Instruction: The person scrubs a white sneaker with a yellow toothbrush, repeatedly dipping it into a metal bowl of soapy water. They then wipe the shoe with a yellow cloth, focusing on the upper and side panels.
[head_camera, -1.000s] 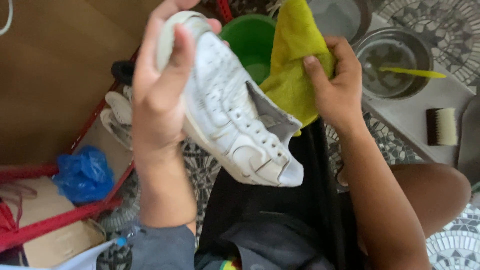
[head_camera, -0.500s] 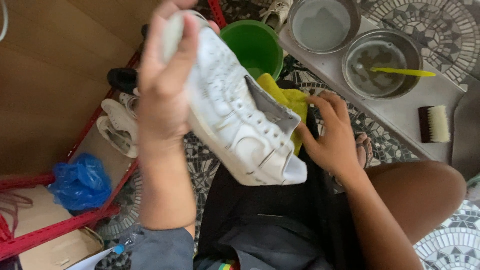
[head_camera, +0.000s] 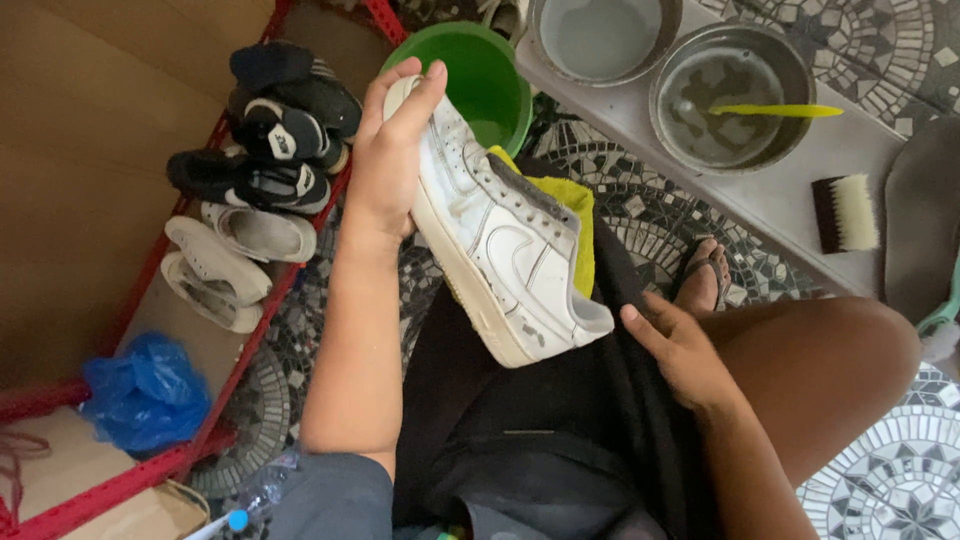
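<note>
We're gripping the white leather low-top sneaker (head_camera: 500, 240) by its toe with our left hand (head_camera: 392, 160), fingers wrapped over the sole, tilting it above our lap and the yellow microfibre cloth (head_camera: 565, 210) lying beneath it. Our right hand (head_camera: 680, 350) is resting loose and empty on the dark apron (head_camera: 560, 420) beside the heel. Grey scuffs are showing along the sidewall, so cleaning looks unfinished, with the green plastic bucket (head_camera: 490, 70) and wooden scrub brush (head_camera: 845, 212) sitting nearby.

Soft, even daylight, faint shadows, edges perhaps slightly blurred.
</note>
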